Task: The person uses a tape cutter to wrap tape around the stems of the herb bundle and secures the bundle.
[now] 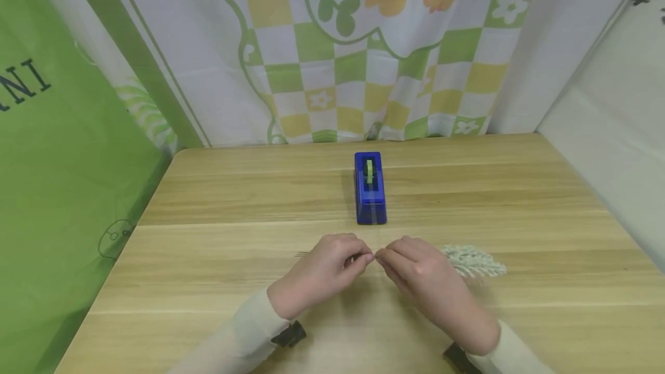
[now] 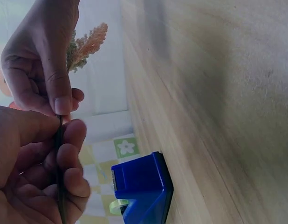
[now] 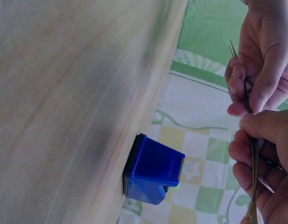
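A thin bundle of stems [image 3: 254, 163] with pale, fluffy plant heads [image 1: 474, 261] runs through both hands, held above the table. My left hand [image 1: 322, 270] pinches the stems between thumb and fingers, and their bare ends stick out past it on the left. Right beside it, my right hand [image 1: 431, 279] pinches the same stems, the thumbs of both almost touching. The heads, one pinkish plume [image 2: 90, 44] and some greenish ones, spread out beyond the right hand. Whether anything is wrapped round the stems between the fingertips cannot be made out.
A blue tape dispenser [image 1: 370, 212] with a yellow-green roll core stands on the wooden table [image 1: 249, 183], just beyond the hands. Behind the table's far edge hangs a checked, flowered curtain [image 1: 353, 74]. Green cloth [image 1: 67, 189] hangs on the left.
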### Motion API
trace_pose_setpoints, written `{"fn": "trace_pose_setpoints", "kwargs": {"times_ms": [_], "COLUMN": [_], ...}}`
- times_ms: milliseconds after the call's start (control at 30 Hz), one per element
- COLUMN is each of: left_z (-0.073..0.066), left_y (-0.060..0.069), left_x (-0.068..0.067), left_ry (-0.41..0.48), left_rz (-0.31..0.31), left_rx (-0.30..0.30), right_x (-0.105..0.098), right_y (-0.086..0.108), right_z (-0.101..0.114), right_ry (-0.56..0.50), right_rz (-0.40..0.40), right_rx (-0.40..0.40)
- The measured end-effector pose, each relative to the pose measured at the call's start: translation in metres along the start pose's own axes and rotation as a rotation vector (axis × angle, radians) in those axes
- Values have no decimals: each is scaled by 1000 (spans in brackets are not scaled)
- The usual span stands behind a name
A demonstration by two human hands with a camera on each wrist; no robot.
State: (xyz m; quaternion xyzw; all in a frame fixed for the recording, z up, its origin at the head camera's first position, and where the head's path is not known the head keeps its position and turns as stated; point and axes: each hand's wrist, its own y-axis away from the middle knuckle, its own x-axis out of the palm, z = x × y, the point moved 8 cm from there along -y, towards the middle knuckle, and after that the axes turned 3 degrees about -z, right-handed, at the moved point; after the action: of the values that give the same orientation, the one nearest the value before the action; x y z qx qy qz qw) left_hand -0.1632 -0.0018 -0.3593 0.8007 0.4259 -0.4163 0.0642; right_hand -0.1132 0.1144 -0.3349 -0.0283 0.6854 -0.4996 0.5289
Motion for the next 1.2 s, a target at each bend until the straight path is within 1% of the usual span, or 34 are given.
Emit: {"fn": "trace_pose_setpoints", "kwargs": {"times_ms": [133, 200, 267, 567, 700, 867, 967, 1033, 1200], "left_z": [0, 1, 2, 2, 2, 3, 4, 4, 4], "left_y": [0, 1, 1, 1, 1, 2, 2, 2, 1], "left_x": [2, 3, 4, 4, 5, 7, 8, 8, 8], "left_ry": [-51, -67, -76, -70, -63, -53, -69, -81, -73], "left_rz": [54, 84, 100, 69, 60, 62, 58, 52, 41], "left_rx": [-5, -18, -28, -16, -14, -30, -36, -36, -31], "right_x": [0, 0, 0, -3, -4, -3, -3, -2, -2], "right_y": [0, 0, 0, 2, 2, 1, 1, 1, 1], "right_z": [1, 0, 0, 1, 1, 0, -1, -1, -4], "right_ry": [6, 18, 30, 60, 69, 85, 89, 85, 74], "right_rz": [0, 4, 9, -1, 8, 47, 79, 102, 145], "right_rx": [-4, 1, 8, 34, 58, 108, 141, 158, 185]}}
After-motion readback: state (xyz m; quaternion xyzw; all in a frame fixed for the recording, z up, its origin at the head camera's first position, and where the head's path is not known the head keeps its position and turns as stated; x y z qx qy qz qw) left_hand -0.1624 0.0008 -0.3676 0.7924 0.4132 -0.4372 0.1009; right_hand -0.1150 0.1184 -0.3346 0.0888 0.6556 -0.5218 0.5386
